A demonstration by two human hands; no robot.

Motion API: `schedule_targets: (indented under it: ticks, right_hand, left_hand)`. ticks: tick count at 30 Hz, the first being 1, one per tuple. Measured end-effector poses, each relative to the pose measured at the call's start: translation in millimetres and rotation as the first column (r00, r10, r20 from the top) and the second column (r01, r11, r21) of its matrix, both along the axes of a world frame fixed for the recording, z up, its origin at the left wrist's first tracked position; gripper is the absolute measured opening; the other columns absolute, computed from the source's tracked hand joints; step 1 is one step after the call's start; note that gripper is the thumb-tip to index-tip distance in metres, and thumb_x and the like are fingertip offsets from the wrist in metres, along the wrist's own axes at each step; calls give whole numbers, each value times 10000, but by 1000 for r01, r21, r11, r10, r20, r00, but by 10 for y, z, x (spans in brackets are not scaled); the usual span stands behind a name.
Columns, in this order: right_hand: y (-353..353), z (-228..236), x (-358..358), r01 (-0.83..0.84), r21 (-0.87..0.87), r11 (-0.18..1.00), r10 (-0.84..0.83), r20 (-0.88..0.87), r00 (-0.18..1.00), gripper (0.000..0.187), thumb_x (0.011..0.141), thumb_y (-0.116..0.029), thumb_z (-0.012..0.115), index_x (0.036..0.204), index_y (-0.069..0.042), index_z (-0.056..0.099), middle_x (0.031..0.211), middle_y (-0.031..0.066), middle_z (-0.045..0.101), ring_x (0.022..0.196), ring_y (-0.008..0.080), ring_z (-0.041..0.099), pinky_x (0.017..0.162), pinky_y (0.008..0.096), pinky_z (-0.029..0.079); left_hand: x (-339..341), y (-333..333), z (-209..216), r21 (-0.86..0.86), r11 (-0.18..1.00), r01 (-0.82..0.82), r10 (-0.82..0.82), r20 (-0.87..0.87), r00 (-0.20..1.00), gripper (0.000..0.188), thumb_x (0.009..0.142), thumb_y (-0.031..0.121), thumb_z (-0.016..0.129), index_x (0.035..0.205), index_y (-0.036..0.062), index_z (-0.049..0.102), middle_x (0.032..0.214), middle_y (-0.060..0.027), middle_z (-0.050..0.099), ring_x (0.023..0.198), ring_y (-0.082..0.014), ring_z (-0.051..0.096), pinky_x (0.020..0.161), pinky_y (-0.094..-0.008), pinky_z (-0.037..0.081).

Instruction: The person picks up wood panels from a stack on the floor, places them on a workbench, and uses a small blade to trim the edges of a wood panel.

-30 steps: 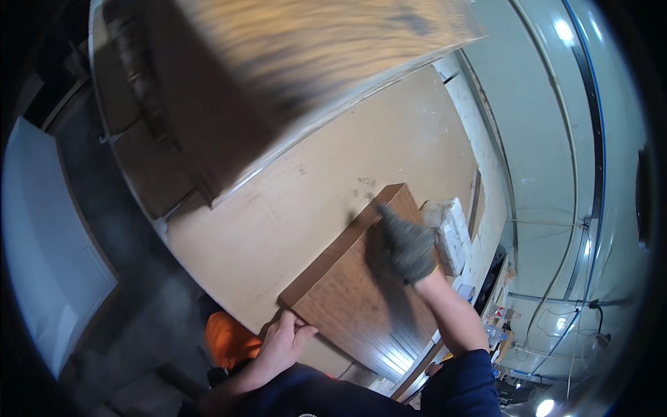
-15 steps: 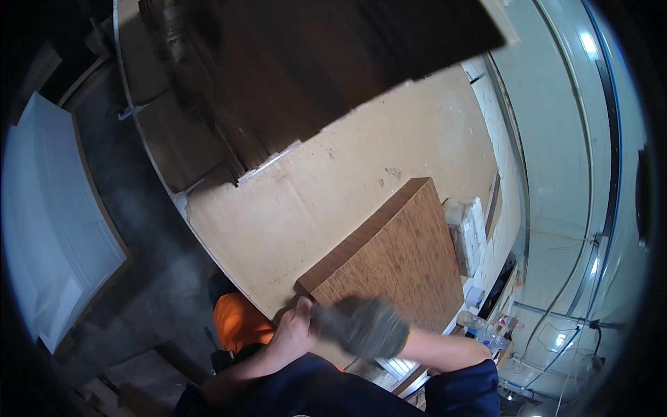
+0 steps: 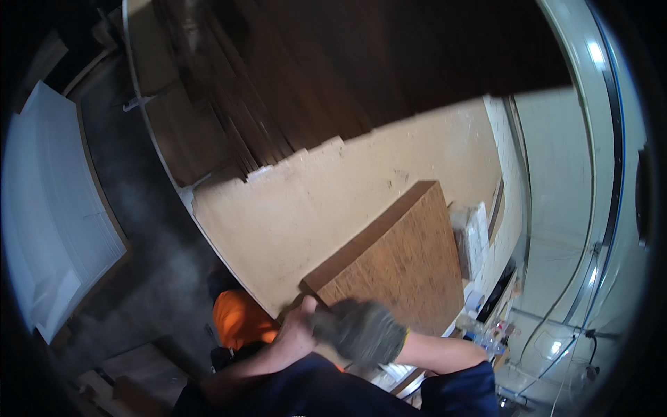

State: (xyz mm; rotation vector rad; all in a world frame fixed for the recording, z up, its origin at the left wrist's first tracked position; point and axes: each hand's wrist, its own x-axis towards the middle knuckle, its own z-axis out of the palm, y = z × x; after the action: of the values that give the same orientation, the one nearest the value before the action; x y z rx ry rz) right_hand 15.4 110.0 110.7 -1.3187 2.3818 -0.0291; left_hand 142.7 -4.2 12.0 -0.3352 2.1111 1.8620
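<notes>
My bare left hand [image 3: 297, 333] is closed, thumb up, at the near left corner of a thick brown wood-grain block [image 3: 403, 264] on the table. What its fingers grip, if anything, is hidden. My right hand [image 3: 365, 333] wears a dark grey glove with a yellow-edged cuff. It meets the left hand in front of the block's near edge, and its fingers are smeared by motion. Across the far side of the table spread dark brown wood-grain sheets [image 3: 389, 55] with ragged near edges.
The pale tabletop [image 3: 278, 222] shows between block and sheets. Right of the block lies a white wrapped bundle [image 3: 472, 236]; nearer are a tape roll [image 3: 474, 300] and clear bottles [image 3: 490, 340]. A white panel stack [image 3: 62, 208] stands left, beyond the dark floor.
The dark sheet's right end reaches farther right, past the table's edge. My hands stay together at nearly the same place. The whole view has shifted slightly.
</notes>
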Motion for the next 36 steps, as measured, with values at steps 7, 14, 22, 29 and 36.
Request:
schedule_targets:
  ticks: [7,14,22,29,36]
  right_hand:
    - [314,-246,140,-209,58,976,200,133,971,336,924,-219,489,1198,-37,557,1117,166,609,943,218,640,713,272,535]
    - [218,120,-936,591,-316,742,-596,94,798,274,860,-32,516,1114,-38,618,942,161,657,861,288,646,731,339,523]
    - [1102,-20,-2136,370,-1,929,-350,-326,878,249,867,-175,512,1074,-127,644,994,142,660,914,341,624,780,437,498]
    - [749,121,-2167,360,283,889,-268,-314,911,276,878,-230,476,1085,-157,645,977,139,663,915,341,624,782,439,494]
    - [120,244,-1793,151,568,809,-207,36,978,195,820,-268,574,899,-119,672,877,124,674,799,289,654,695,377,513]
  left_hand:
    - [10,61,-99,60,998,-26,28,-28,999,348,872,257,623,961,10,395,772,-209,616,718,-428,616,599,-469,499]
    - [-5,40,-75,199,973,-119,117,20,993,312,863,217,646,913,6,421,749,-190,631,710,-408,630,604,-457,503]
    - [-6,38,-52,195,978,-79,79,6,997,334,863,243,650,906,2,422,758,-191,629,721,-401,633,605,-455,504]
    - [4,53,-81,215,972,-91,89,19,996,339,863,248,651,901,0,422,751,-189,629,708,-405,633,600,-456,504]
    - [-36,0,26,114,992,-60,57,29,998,341,861,257,653,900,6,425,729,-184,618,711,-402,631,590,-457,499]
